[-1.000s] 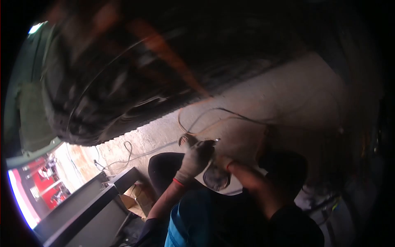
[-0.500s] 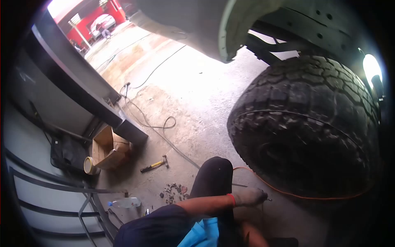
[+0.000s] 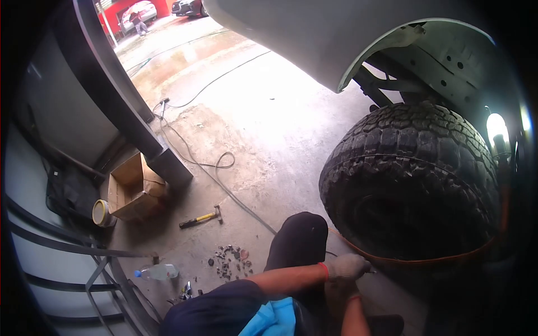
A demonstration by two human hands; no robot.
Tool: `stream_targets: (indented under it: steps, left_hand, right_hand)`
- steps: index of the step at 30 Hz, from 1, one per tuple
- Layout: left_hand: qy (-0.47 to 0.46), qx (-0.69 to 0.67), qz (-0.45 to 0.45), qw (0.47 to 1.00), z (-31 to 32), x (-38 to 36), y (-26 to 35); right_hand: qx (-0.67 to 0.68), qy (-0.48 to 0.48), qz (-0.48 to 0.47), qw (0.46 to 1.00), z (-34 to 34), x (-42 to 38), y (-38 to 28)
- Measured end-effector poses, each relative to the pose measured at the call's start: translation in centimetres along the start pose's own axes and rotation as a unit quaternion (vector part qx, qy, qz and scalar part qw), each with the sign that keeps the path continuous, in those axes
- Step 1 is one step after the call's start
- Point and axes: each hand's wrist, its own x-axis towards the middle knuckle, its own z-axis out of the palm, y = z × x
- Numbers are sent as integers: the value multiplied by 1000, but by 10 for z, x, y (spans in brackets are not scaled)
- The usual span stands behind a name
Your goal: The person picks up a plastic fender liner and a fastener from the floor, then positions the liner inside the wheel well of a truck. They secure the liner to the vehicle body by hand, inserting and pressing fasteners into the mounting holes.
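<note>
My left hand [image 3: 347, 267], in a pale work glove with a red cuff, is closed in front of my knee. A small metal tip [image 3: 372, 271] sticks out past its fingers, apparently part of a thin metal tool; the rest is covered by the glove. Just below it is my right hand [image 3: 340, 291], also gloved, its fingers hidden in shadow and by the left hand. The big knobbly tyre [image 3: 409, 168] stands beyond them to the right. An orange cord [image 3: 414, 262] runs along the floor at the tyre's near side.
A hammer [image 3: 200, 219], scattered small metal parts [image 3: 230, 262] and a plastic bottle [image 3: 159, 273] lie on the floor. Further left are a cardboard box [image 3: 134, 187] and a bucket [image 3: 103, 213]. A lit lamp [image 3: 497, 131] hangs beside the tyre, under the vehicle body [image 3: 291, 33].
My view has shifted, showing more of the vehicle body. My right forearm has come up, bringing the right hand close beneath the left. The left hand stays closed near the tyre.
</note>
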Motion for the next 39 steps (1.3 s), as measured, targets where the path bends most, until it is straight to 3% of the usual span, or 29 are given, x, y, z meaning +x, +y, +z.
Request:
stream_targets:
  steps: [4,6,7,8,9,10,12,14,16,23,24,26,28,30,34,39]
  left_hand:
    - [-63,17,17,998,-26,-11,12]
    - [21,-39,67,997,-20,-12,0]
    - [23,-59,50,997,-19,-6,-2]
    - [19,-62,58,996,-21,-4,-1]
    - [33,-52,64,996,-25,-3,0]
    - [48,-41,71,996,-27,-1,0]
    - [63,-46,87,993,-29,1,-1]
    - [91,-55,85,991,-37,1,3]
    - [106,-43,82,990,-43,-1,4]
    - [226,-206,-28,952,-70,-21,-8]
    - [266,-190,12,945,-73,-24,-14]
    - [311,-133,-20,941,-102,-37,1]
    - [369,-125,11,921,-129,-42,-1]
    - [404,-146,5,903,-159,-43,-2]
    - [482,64,-22,873,-224,-46,53]
    - [532,60,18,845,-242,-32,46]
  right_hand:
    - [-85,66,-67,992,-12,-10,11]
    - [-88,100,-88,987,-26,-19,13]
    - [-81,114,-96,986,-36,-23,12]
    - [115,110,-42,986,-56,-36,-6]
    - [310,130,7,942,-76,-50,-25]
    - [653,127,93,741,-102,-61,-46]
    - [630,155,102,754,-134,-77,-61]
    - [626,221,39,747,-159,-90,-64]
    - [619,219,57,752,-186,-97,-67]
    - [588,266,-76,760,-315,-104,-142]
    - [565,262,-113,774,-336,-103,-153]
    - [554,246,-180,775,-378,-96,-171]
    - [501,236,-227,801,-423,-90,-187]
    - [486,233,-297,788,-459,-69,-195]
    - [478,227,-318,787,-526,-28,-214]
    - [567,250,-324,715,-568,26,-222]
